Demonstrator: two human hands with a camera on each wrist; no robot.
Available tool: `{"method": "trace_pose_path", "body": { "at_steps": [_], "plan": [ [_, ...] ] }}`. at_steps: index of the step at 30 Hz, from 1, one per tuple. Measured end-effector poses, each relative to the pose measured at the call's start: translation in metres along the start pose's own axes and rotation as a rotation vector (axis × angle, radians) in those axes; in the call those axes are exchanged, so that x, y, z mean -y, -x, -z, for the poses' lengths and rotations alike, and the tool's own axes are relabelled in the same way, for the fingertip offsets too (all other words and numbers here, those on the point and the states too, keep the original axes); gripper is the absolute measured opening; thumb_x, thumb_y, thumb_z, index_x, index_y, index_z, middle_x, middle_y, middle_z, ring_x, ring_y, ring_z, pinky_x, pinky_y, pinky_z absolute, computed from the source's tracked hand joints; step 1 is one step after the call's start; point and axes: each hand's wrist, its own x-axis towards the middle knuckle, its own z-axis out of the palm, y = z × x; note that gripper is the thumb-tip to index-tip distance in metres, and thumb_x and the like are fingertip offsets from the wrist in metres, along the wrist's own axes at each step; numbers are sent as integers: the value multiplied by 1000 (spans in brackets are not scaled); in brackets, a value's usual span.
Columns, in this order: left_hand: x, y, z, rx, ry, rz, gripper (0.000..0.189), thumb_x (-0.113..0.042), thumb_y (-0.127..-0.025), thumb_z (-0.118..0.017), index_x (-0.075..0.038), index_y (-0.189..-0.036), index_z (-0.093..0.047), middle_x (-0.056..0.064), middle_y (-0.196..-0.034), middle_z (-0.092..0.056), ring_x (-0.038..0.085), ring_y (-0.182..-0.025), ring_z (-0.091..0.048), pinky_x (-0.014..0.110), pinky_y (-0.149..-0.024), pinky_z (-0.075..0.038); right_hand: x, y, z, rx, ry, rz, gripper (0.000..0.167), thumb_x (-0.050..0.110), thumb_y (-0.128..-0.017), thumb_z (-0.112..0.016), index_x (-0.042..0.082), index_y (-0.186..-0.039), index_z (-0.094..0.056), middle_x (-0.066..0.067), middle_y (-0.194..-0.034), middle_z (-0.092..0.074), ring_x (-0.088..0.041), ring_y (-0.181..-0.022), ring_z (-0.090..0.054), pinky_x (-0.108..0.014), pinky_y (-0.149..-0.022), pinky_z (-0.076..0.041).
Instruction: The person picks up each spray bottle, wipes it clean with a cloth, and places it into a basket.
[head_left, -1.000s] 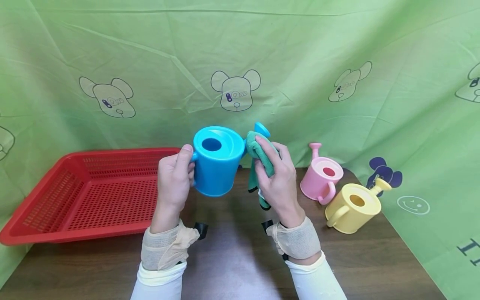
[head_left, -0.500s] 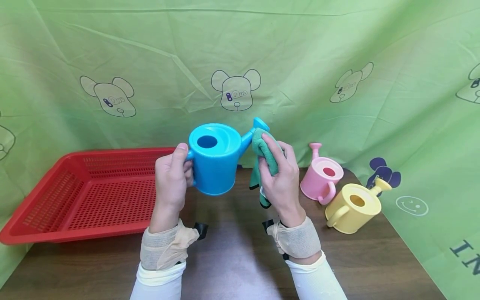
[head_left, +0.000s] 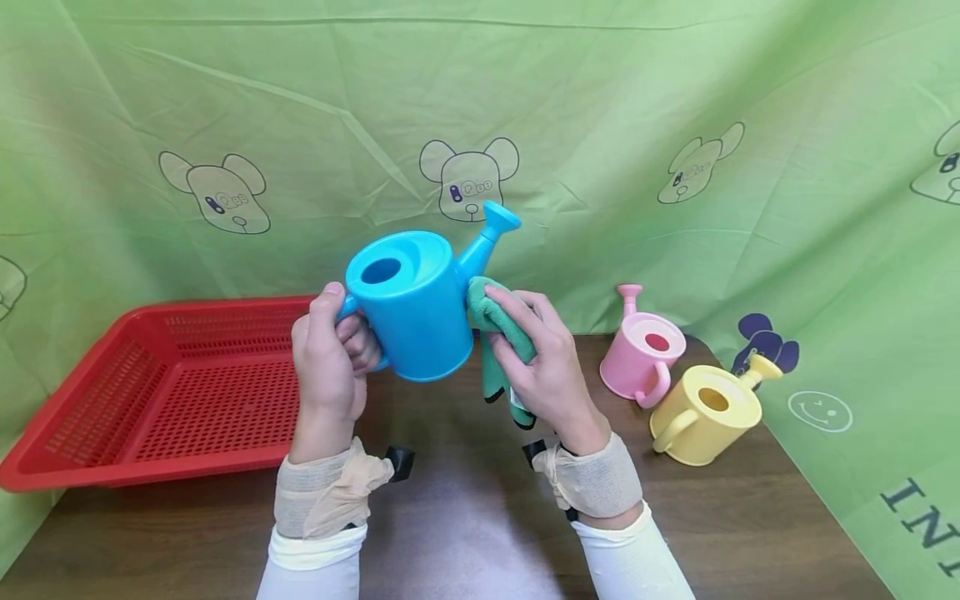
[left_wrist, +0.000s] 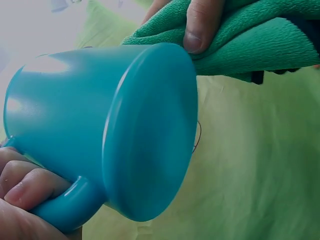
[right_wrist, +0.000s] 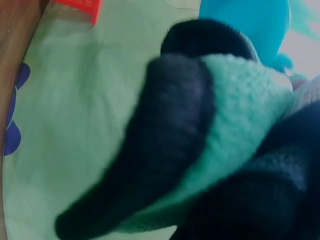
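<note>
A blue watering can (head_left: 416,321) is held up above the table, its spout tilted upward to the right. My left hand (head_left: 330,358) grips its handle, fingers curled through the loop; the left wrist view shows the can's round base (left_wrist: 150,135) and the curled fingers (left_wrist: 35,187). In my right hand (head_left: 551,358) is a bunched green cloth (head_left: 498,317) with dark edging, pressed to the can's side just below the spout. The cloth (right_wrist: 235,115) fills much of the right wrist view, where the right fingers are hidden.
On the left of the brown wooden table (head_left: 465,517) stands a red plastic basket (head_left: 217,467) with perforated sides. A pink watering can (head_left: 637,358) and a yellow watering can (head_left: 701,425) stand at the right. A green printed curtain (head_left: 570,100) hangs behind.
The blue watering can has moved left and tilted, its spout rising. The cloth has slid from near the spout's head down to the spout's base. The basket and other cans have stayed put.
</note>
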Motion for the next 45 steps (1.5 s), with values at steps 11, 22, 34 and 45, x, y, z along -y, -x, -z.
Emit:
{"method": "trace_pose_path", "body": {
  "at_steps": [11, 22, 34, 45],
  "plan": [
    [-2, -4, 8, 28, 98, -49, 51, -28, -108, -41, -18, -59, -32, -8, -47, -28, 15, -44, -15, 33, -45, -7, -2, 1, 5, 155, -37, -1, 50, 4, -97, -71, 18, -145, -64, -8, -134, -64, -22, -119, -63, -36, -98, -55],
    [-4, -8, 22, 143, 157, -60, 53, -31, -108, -39, -19, -57, -30, -5, -47, -26, 14, -41, -15, 35, -43, -4, -5, 0, 4, 194, -6, -17, 49, 7, -98, -70, 20, -145, -64, -5, -133, -65, -20, -116, -64, -38, -96, -55],
    [-5, -7, 23, 212, 166, 17, 52, -31, -108, -37, -19, -59, -26, -7, -48, -23, 15, -43, -11, 33, -44, -3, -6, 1, 3, 157, -55, 2, 46, 3, -96, -69, 12, -141, -66, -7, -133, -66, -21, -117, -64, -33, -100, -53],
    [-7, -4, 17, 232, 55, 29, 54, -29, -108, -43, -14, -59, -28, -5, -48, -30, 17, -43, -17, 36, -44, -8, -6, 2, 7, 143, -153, 19, 47, -2, -95, -69, 13, -140, -65, -7, -133, -66, -16, -119, -60, -32, -104, -50]
  ]
}}
